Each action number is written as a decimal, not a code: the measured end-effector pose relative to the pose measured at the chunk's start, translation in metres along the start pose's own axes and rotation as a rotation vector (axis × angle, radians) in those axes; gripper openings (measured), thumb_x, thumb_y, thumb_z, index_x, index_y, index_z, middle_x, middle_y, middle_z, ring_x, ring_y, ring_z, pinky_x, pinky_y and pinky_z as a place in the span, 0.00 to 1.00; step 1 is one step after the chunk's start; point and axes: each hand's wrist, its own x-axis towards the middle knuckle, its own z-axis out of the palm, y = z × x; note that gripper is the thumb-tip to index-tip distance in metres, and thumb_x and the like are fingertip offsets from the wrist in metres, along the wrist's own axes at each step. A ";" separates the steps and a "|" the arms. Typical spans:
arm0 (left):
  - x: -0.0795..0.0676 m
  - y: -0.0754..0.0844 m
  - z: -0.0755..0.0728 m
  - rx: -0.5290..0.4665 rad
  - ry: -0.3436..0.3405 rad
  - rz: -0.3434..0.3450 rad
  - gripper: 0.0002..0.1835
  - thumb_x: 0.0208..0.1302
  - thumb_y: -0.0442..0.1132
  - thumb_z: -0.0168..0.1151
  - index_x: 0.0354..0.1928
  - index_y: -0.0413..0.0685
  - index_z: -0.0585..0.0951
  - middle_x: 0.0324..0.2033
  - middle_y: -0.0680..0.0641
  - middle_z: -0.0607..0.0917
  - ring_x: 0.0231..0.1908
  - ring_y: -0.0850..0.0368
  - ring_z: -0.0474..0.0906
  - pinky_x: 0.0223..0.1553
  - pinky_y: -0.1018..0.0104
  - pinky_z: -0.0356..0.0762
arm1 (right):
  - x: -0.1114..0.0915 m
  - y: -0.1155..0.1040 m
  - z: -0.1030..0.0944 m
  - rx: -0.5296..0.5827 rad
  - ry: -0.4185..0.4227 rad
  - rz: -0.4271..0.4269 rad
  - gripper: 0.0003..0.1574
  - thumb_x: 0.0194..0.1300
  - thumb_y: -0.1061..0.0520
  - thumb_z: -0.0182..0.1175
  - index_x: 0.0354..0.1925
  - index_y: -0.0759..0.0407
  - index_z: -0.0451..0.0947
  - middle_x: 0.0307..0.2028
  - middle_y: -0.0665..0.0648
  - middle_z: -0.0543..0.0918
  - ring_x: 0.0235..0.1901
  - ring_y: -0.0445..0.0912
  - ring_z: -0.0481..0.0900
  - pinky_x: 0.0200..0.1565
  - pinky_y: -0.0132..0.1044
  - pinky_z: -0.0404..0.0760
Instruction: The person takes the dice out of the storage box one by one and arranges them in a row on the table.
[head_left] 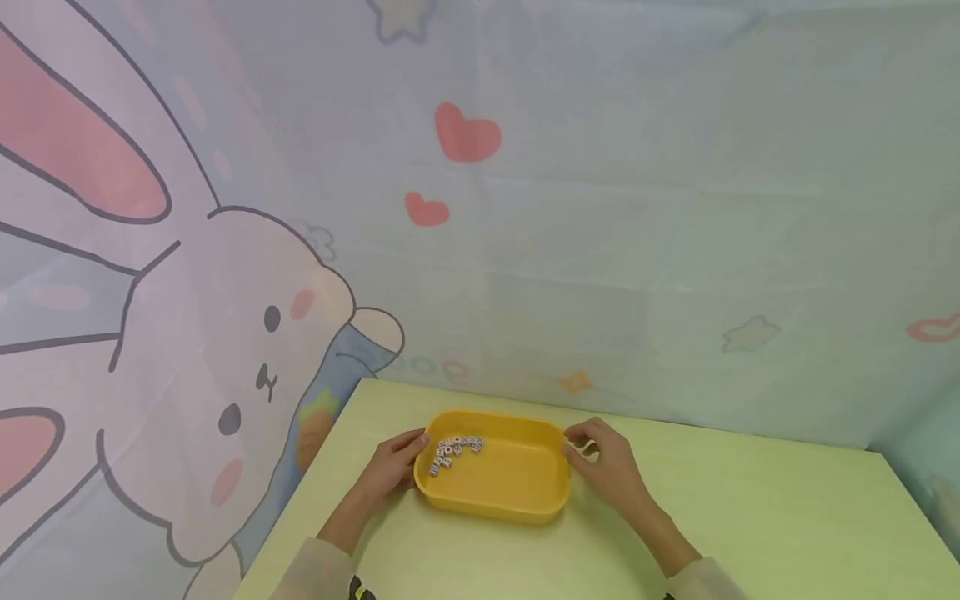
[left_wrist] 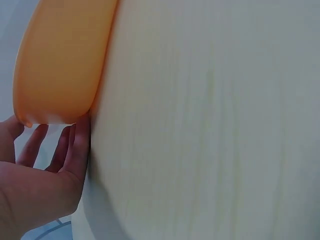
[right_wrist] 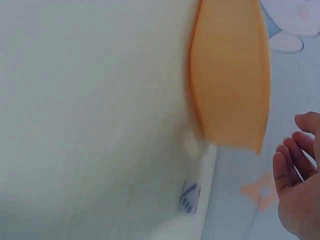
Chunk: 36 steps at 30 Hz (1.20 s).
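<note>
A yellow plastic tray (head_left: 502, 508) with rounded corners rests on the table. Several small white dice (head_left: 450, 450) with coloured pips lie bunched inside at its left end. My left hand (head_left: 390, 467) holds that end, thumb at the rim and fingers against the outer wall; the left wrist view shows the fingertips under the end of the tray (left_wrist: 65, 65). Beside the opposite end is my right hand (head_left: 607, 467), fingers loosely bent. In the right wrist view this hand (right_wrist: 300, 185) is apart from the tray (right_wrist: 230, 75), with nothing seen in its fingers.
In the right wrist view a small blurred white thing with blue marks (right_wrist: 190, 197) shows near the edge of the table (right_wrist: 100, 125). A cloth backdrop (head_left: 675, 208) with a printed rabbit and hearts hangs close behind the pale green table (head_left: 787, 517).
</note>
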 end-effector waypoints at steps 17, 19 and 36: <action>0.008 0.008 -0.005 0.115 -0.014 0.022 0.25 0.84 0.46 0.54 0.75 0.44 0.75 0.69 0.37 0.78 0.61 0.45 0.80 0.50 0.54 0.86 | 0.043 -0.039 0.113 0.084 -0.201 -0.006 0.15 0.69 0.63 0.71 0.51 0.71 0.85 0.45 0.64 0.86 0.44 0.57 0.84 0.46 0.46 0.87; 0.008 0.008 -0.005 0.093 -0.031 0.020 0.25 0.84 0.46 0.54 0.75 0.43 0.74 0.70 0.36 0.77 0.62 0.44 0.79 0.51 0.53 0.86 | 0.045 -0.038 0.122 0.071 -0.202 -0.010 0.15 0.68 0.63 0.71 0.49 0.71 0.85 0.44 0.64 0.87 0.44 0.57 0.84 0.47 0.47 0.86; 0.016 0.002 -0.004 0.073 -0.064 0.047 0.30 0.83 0.52 0.56 0.77 0.44 0.72 0.70 0.37 0.77 0.51 0.51 0.82 0.41 0.64 0.82 | 0.044 -0.024 0.135 -0.095 -0.317 0.027 0.14 0.61 0.63 0.72 0.46 0.64 0.86 0.43 0.57 0.85 0.45 0.52 0.82 0.53 0.50 0.82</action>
